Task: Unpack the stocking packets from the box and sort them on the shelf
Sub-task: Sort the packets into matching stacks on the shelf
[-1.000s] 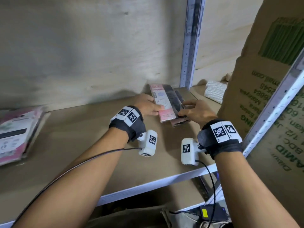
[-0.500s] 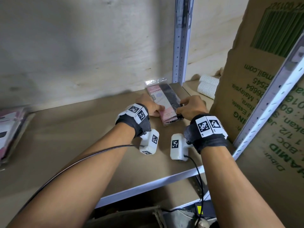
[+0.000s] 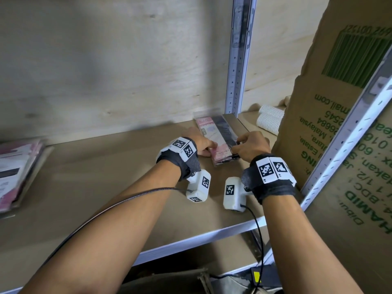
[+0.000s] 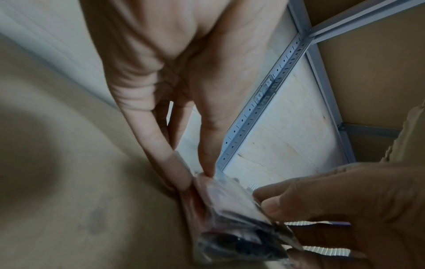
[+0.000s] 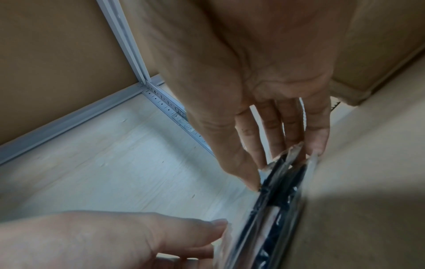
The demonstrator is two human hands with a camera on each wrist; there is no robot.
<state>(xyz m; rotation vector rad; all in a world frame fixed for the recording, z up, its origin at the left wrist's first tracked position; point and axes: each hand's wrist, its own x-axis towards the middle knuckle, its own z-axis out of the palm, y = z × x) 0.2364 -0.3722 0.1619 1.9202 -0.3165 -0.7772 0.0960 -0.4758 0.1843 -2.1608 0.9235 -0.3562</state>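
A stack of stocking packets, pink card with dark stockings in clear wrap, lies on the brown shelf board near the back wall, beside the metal upright. My left hand holds its left edge, thumb on top of the pink packet and fingers at the side. My right hand pinches the right edge with curled fingers. In the left wrist view the stack sits between both hands. In the right wrist view the packets' edges fan slightly under my fingertips.
A second pile of packets lies at the shelf's far left. A tall printed cardboard box stands close on the right. White ribbed rolls lie behind the upright post. The shelf's white front rail runs below my forearms.
Both hands have moved the stack deeper into the shelf, toward the back wall and the post. It now lies flatter on the board.
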